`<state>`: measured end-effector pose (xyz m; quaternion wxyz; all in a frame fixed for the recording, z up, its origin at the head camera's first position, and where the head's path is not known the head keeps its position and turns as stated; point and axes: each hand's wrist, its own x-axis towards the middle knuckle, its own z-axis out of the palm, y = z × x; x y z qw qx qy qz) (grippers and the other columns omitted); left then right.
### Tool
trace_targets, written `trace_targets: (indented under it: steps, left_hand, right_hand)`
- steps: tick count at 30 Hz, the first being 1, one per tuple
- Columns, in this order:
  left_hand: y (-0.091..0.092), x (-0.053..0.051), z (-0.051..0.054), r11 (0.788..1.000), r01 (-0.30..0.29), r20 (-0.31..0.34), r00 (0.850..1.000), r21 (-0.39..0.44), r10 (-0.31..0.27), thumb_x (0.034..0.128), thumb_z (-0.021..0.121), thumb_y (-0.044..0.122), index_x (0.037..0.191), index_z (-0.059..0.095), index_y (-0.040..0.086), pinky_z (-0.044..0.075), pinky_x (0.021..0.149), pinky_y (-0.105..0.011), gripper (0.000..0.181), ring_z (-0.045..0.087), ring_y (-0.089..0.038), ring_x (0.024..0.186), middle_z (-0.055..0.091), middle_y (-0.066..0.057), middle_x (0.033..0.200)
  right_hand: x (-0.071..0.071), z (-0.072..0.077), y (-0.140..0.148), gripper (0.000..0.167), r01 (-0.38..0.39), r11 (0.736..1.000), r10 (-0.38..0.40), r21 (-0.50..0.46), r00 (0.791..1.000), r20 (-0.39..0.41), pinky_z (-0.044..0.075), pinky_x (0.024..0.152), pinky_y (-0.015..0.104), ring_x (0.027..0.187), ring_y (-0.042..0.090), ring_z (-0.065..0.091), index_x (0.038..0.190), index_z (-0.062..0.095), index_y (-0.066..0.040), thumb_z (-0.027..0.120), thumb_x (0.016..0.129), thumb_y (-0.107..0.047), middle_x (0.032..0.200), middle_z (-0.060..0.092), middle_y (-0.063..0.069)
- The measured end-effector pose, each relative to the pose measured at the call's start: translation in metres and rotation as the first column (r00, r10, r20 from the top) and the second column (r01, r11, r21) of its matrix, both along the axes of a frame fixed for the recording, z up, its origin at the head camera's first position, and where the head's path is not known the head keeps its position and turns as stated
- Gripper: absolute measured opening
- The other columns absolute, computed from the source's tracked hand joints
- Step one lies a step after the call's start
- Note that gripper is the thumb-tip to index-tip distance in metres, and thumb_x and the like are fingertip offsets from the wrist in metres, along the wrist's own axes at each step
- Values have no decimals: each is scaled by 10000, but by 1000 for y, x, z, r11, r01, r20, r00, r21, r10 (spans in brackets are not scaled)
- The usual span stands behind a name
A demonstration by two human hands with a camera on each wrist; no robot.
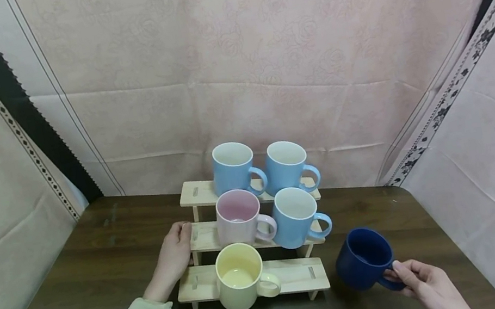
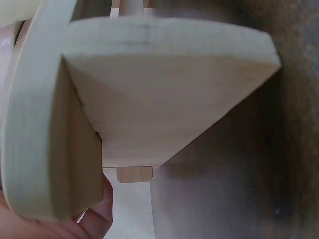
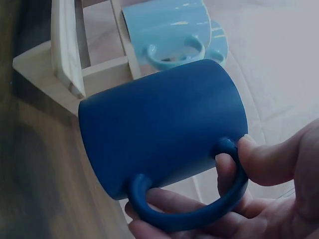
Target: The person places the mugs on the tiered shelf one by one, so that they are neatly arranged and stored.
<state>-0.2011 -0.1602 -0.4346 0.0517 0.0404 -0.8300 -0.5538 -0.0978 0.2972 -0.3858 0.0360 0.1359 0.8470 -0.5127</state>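
Note:
My right hand (image 1: 428, 284) pinches the handle of a dark blue mug (image 1: 357, 265), right of a three-tier wooden rack (image 1: 295, 274). In the right wrist view, the mug (image 3: 164, 127) appears side-on, with thumb and fingers around its handle. My left hand (image 1: 173, 255) grips the left end of the rack's middle tier. The left wrist view shows fingers (image 2: 97, 219) curled at the plank's end (image 2: 30, 149); part of that hand is hidden behind the wood.
On the top tier stand two light blue mugs (image 1: 233, 171) (image 1: 285, 167). A pink mug (image 1: 235, 225) and another light blue mug (image 1: 292, 224) occupy the middle. The lowest tier bears a yellow mug (image 1: 237, 291). Pale cloth (image 1: 261, 63) surrounds the dark wooden table (image 1: 113, 266) behind and at both sides.

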Motion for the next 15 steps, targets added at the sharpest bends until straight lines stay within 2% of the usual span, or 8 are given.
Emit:
trace_targets:
  steps: [7, 15]
  left_hand:
    - [0, 0, 0, 1000, 0, 1, 1000, 6, 0, 1069, 302, 386, 1296, 468, -26, 480, 517, -318, 498, 507, -188, 530, 577, -171, 904]
    - [0, 1, 1, 1000, 6, 4, 1000, 18, -6, 1068, 300, 397, 1311, 459, -28, 482, 529, -317, 515, 510, -192, 552, 583, -194, 968]
  right_hand:
    - [3, 5, -9, 386, -56, 998, 57, 40, 998, -17, 558, 724, 290, 905, 193, 697, 1034, 638, 57, 535, 1013, -314, 1047, 704, 171]
    - [3, 7, -21, 334, -144, 989, 144, 28, 990, -10, 563, 748, 303, 886, 198, 697, 1022, 627, 73, 554, 1004, -252, 1024, 699, 171]
